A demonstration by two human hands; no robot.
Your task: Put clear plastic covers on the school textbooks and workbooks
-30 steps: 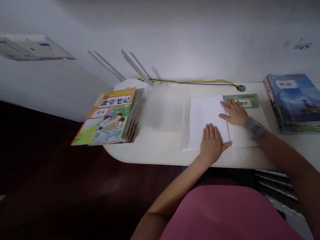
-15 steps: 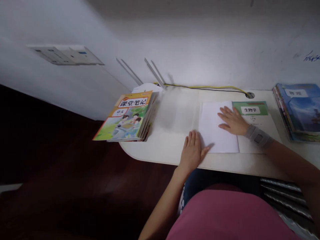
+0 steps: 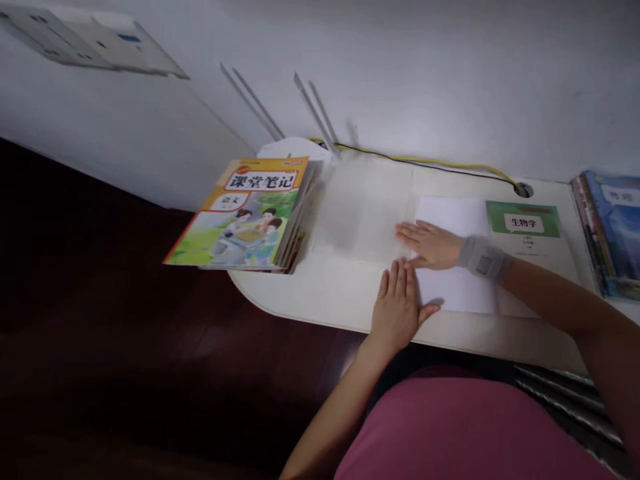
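Note:
A biology textbook with a green and white cover lies on the desk, partly under a blank white sheet or page; whether the two are joined I cannot tell. To the left spreads what looks like a clear plastic film. My right hand rests flat across the white sheet, fingers stretched past its left edge over the film. Just below, my left hand lies flat by the sheet's lower left edge, its thumb on the sheet. The fingertips of my left hand are close to my right thumb.
A stack of books overhangs the desk's left end, in front of a white router with upright antennas. More books stand piled at the right. Yellow and black cables run along the wall to a desk hole.
My right hand has slid left across the white sheet, from its upper right part to its left edge. My left hand has stayed flat near the lower left edge. The camera view has shifted.

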